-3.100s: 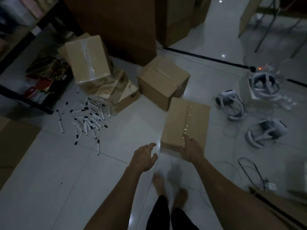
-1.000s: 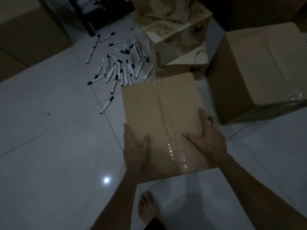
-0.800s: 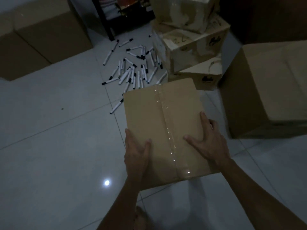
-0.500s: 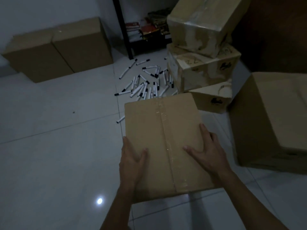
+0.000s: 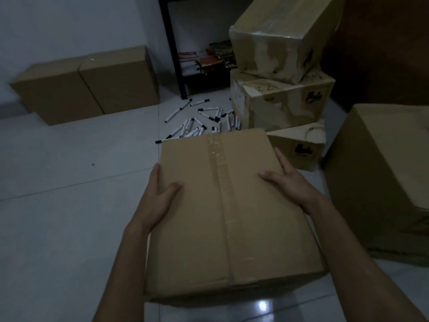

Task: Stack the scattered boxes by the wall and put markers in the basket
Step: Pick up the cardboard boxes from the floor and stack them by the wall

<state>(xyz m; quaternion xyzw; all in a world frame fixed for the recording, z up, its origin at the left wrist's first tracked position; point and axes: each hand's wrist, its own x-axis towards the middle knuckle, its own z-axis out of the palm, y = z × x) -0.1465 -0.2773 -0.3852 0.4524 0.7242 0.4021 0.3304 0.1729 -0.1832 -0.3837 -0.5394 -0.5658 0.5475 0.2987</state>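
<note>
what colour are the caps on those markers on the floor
Black caps on white markers, seen in the head view.

Open white floor tile (image 5: 69, 205) stretches to the left of the carried taped box (image 5: 222, 205), bare up to two brown cartons (image 5: 92, 87) set side by side against the wall (image 5: 69, 26). Straight ahead, scattered markers (image 5: 199, 122) litter the tiles just beyond the box's far edge, in front of a dark shelf frame (image 5: 173, 47). To the right the way is shut in: a leaning stack of three worn cartons (image 5: 281, 89) stands close by the box's far right corner, and a large carton (image 5: 383, 177) stands just beyond the right arm (only a narrow strip of floor shows between them). A dark wooden panel (image 5: 383, 47) closes the far right.
</note>
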